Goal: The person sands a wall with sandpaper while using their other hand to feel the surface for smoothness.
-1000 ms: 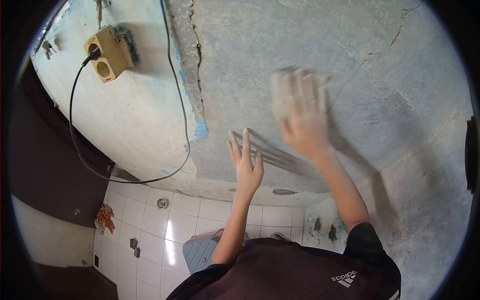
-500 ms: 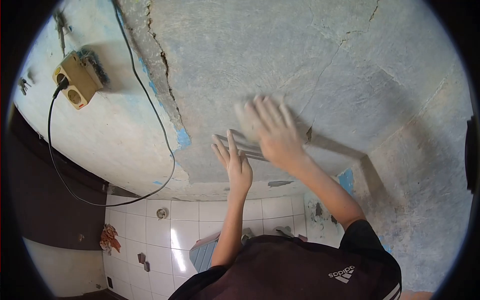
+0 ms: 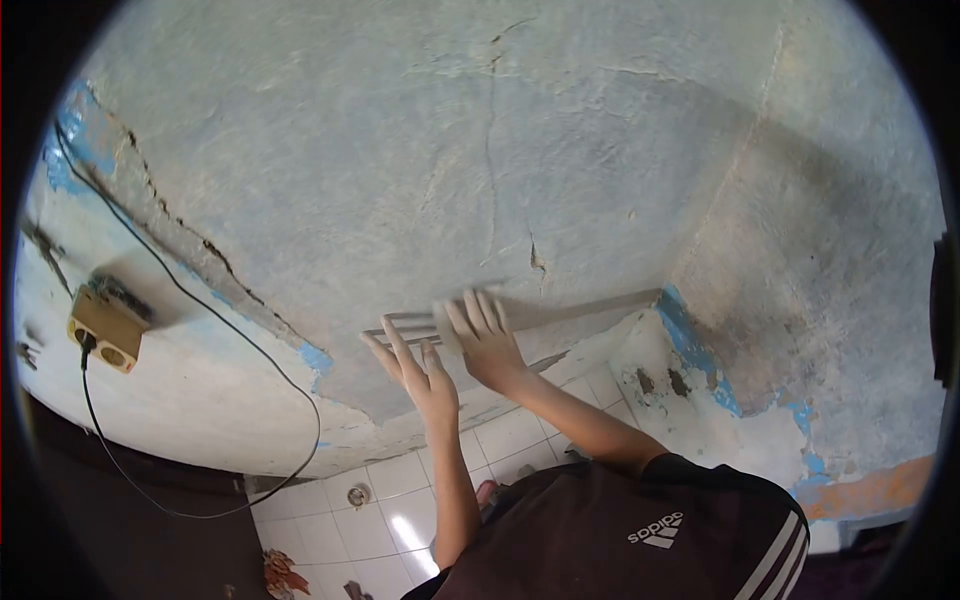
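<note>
My left hand (image 3: 420, 382) is at the lower part of the grey, cracked wall (image 3: 380, 190), its fingers spread and nothing in them. Just to its right, my right hand (image 3: 487, 345) lies against the wall with its fingers bent over a pale flat piece (image 3: 447, 326). Only the left edge of that piece shows, slightly blurred, and the rest is under the fingers. Thin dark shadows fall on the wall between the two hands.
A yellowish socket box (image 3: 105, 325) with a plugged-in black cable (image 3: 215, 318) is mounted on the left. Peeling blue paint (image 3: 690, 345) marks the wall corner. White floor tiles (image 3: 385, 480) lie below, with a small round dish (image 3: 357, 495) and an orange-brown crumpled thing (image 3: 284, 574).
The view has turned and shifted. My right hand has come down the wall with the pale piece, closer to my left hand, which stays spread near the wall's lower edge.
</note>
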`<state>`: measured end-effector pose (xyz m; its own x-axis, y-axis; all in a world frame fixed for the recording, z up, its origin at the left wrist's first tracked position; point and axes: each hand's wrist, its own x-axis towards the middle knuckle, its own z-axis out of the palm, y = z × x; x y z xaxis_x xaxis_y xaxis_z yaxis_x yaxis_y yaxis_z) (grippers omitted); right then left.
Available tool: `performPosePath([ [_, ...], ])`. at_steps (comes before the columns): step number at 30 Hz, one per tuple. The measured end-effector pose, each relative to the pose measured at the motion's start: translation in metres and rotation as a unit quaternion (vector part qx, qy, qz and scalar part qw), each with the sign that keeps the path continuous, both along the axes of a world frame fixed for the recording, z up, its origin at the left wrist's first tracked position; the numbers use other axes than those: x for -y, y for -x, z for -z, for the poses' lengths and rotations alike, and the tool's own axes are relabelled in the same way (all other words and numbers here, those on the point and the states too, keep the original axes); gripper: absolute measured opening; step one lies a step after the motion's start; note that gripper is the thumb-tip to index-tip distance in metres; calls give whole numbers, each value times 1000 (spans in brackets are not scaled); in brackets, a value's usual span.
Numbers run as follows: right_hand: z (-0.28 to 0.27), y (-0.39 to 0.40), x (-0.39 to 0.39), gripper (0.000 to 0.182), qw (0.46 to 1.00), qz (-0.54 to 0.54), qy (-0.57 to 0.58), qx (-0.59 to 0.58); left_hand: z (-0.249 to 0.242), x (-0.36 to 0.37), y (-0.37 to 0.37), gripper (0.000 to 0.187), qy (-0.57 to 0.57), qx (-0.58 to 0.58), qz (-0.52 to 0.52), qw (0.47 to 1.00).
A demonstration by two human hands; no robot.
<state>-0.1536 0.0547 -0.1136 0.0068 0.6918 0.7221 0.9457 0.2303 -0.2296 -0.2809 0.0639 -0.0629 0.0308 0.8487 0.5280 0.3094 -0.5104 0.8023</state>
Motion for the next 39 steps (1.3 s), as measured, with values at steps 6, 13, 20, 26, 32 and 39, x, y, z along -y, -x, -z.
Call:
performPosePath([
  [6,-8,-26,3,76,986,109,-79,-103,-32,-3,-22,61,-109,-82,-12,991],
  [13,36,-3,12,71,991,60,-27,-114,-43,-8,-49,63,-170,-132,-18,976],
  [20,88,-79,22,65,918,240,-8,-316,-69,-20,-85,63,-249,-194,42,948],
  [26,37,-81,13,61,861,135,-222,-437,-90,-7,-121,65,-267,-235,48,933],
  [32,31,-96,17,59,896,110,-164,-397,-67,-1,-135,72,-240,-273,52,930],
  [39,6,-91,31,59,884,152,-160,-413,-68,6,-154,72,-242,-254,50,935],
])
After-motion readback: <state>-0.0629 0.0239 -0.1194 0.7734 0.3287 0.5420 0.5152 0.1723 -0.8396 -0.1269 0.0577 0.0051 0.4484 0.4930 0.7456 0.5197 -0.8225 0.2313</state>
